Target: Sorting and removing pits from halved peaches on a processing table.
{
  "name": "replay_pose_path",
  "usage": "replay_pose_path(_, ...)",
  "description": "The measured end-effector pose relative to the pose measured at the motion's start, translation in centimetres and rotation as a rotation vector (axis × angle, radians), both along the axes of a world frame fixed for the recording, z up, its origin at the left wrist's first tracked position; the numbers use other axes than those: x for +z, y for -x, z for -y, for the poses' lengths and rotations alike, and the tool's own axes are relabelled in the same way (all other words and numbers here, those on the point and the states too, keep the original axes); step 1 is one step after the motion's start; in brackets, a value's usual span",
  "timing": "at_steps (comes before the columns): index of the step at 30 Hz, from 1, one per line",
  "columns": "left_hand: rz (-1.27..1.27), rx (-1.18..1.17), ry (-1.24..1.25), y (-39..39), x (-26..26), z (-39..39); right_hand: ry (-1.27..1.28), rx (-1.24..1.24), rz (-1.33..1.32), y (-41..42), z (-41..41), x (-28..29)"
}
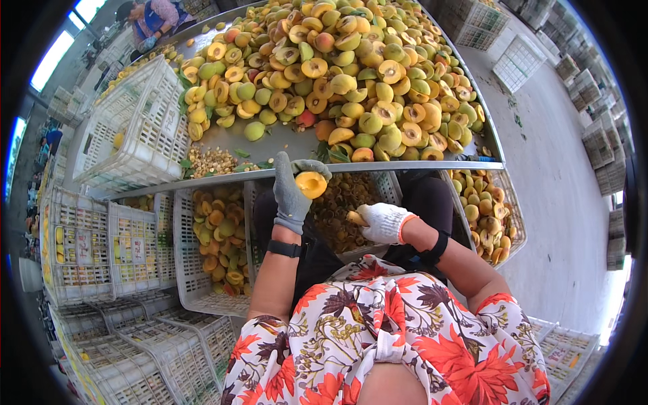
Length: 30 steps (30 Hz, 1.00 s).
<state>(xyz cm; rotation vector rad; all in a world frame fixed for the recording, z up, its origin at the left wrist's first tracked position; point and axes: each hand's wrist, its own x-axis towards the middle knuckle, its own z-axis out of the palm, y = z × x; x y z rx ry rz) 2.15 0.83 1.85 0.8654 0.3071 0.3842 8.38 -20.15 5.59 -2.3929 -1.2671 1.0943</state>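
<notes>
My left hand (296, 190), in a grey glove, holds a halved yellow peach (311, 185) just below the metal table's front edge. The cut face of this half is turned up and shows a hollow where the stone sits. In a white knitted glove, my right hand (382, 223) grips a short wooden handle (357, 218) above my lap; the tool's other end cannot be made out. Beneath both hands a crate holds a mass of brown peach stones (344, 202). A large heap of peach halves (349, 76) covers the table.
The metal table (293, 144) also bears a white plastic crate (136, 126) and a small pile of pale kernels (212, 161). Crates of peach halves stand on my left (223, 243) and right (483, 212). Stacked crates (106, 243) line the left; another person (154, 23) works beyond the table.
</notes>
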Motion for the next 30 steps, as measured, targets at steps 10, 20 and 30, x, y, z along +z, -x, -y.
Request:
replay_pose_path(10, -0.385, 0.91, -0.667, 12.8, 2.3, -13.4, -0.118, -0.238, -0.094, -0.9, 0.2, -4.7)
replay_pose_path(20, -0.345, 0.548, -1.317, 0.4, -0.3, -18.6, -0.102, -0.299, -0.357, -0.2, -0.7, -7.5)
replay_pose_path(30, -0.98, -0.098, -1.518, -9.6, -3.0, -19.5, -0.059, -0.455, -0.649, -1.5, -0.6, -7.1)
